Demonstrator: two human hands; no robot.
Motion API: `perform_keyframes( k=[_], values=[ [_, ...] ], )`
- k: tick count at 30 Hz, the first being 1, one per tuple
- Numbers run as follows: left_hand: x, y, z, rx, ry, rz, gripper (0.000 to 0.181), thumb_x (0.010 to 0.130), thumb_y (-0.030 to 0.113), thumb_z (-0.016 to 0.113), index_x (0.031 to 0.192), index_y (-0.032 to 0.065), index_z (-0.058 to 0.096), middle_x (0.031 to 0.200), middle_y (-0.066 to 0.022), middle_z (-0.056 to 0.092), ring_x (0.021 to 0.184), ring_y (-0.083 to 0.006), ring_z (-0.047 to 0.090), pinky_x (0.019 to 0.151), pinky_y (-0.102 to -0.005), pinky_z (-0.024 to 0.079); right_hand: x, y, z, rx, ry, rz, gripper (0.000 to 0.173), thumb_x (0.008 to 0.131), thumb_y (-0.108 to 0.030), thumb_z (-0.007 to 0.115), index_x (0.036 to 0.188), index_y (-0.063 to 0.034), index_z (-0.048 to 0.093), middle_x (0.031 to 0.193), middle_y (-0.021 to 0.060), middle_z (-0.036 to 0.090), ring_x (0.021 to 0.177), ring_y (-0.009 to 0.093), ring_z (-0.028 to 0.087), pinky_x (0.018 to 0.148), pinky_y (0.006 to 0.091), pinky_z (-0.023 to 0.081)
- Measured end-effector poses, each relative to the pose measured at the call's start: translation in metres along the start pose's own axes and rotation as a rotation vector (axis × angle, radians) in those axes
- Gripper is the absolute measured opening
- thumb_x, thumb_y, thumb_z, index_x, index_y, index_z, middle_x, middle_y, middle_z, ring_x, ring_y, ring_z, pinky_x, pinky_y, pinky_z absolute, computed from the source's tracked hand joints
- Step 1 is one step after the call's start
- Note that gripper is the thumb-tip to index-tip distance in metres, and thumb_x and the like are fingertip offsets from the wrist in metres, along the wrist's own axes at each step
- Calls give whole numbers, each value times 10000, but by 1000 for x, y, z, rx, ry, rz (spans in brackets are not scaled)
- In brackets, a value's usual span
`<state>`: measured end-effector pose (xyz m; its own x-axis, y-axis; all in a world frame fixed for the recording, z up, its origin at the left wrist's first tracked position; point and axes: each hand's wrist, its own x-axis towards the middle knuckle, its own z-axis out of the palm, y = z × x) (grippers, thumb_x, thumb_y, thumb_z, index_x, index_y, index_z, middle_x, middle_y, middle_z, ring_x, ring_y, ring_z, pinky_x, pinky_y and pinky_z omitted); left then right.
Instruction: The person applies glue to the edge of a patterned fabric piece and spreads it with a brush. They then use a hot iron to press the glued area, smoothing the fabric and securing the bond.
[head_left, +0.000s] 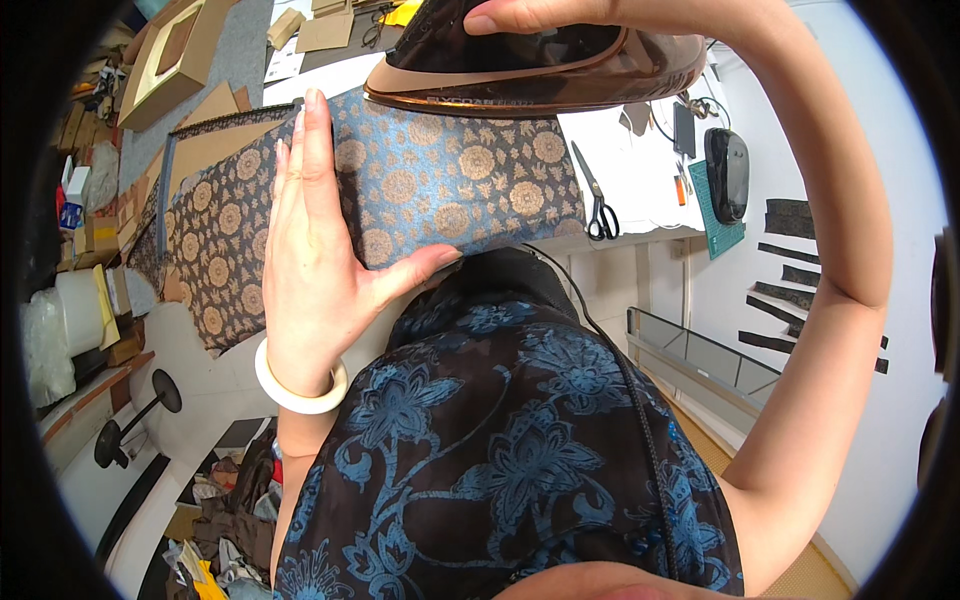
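A dark steam iron (517, 82), marked Flyco, is held by the handle in my right hand (540, 15), which the top edge of the view partly cuts off. Under the iron spreads a dark brocade fabric (476, 161) with tan round flower motifs; whether the soleplate touches it cannot be told. My left hand (315, 225) is over the same cloth, palm down, fingers straight and thumb stretched out to the right. A white bangle (301, 405) circles the left wrist. The fabric's left end droops over the table's front edge.
Black-handled scissors (598, 206) lie beside the fabric's right end. Farther right are a green cutting mat (716, 225) and a black case (727, 176). Dark fabric strips (787, 277) hang on the white wall. A cardboard box (169, 64) stands at the far left. A black cord (600, 330) runs down across my front.
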<state>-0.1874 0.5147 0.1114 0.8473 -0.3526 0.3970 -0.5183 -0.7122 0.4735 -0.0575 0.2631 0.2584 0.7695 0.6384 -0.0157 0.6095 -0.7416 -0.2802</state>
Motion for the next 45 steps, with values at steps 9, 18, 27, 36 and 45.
perform_keyframes(
  k=[9,18,27,36,45],
  values=[
    [-1,-2,0,-2,6,5,1265,644,406,950,1591,-54,249,1643,-255,318,1424,-449,458,1149,-495,414,0,-13,0,-53,8,-10,560,787,-453,850,842,94,741,739,153,726,611,235,692,570,314,566],
    [0,1,-2,30,1,-5,1230,638,392,951,1568,-74,294,1641,-255,324,1427,-459,447,1169,-498,389,-4,-16,-7,-35,-5,-30,583,779,-452,857,894,109,746,822,183,744,680,253,720,631,342,590],
    [1,-2,3,21,29,22,1329,644,570,912,1591,-67,233,1554,-302,420,1394,-500,468,1197,-550,341,14,17,3,22,47,-107,597,767,-438,865,1025,90,758,930,200,765,776,278,748,728,355,610],
    [6,0,6,30,12,44,1306,644,535,922,1581,-78,250,1551,-297,430,1400,-497,464,1190,-544,351,-10,-6,-2,-38,29,18,614,764,-437,866,1006,114,747,882,205,761,745,281,746,685,340,611],
    [11,-2,9,13,0,77,1194,657,426,942,1565,-47,328,1589,-261,408,1420,-437,468,1158,-487,406,-50,-28,-8,-64,103,-121,601,749,-434,874,847,135,710,813,195,731,659,268,698,615,350,575]
  ],
)
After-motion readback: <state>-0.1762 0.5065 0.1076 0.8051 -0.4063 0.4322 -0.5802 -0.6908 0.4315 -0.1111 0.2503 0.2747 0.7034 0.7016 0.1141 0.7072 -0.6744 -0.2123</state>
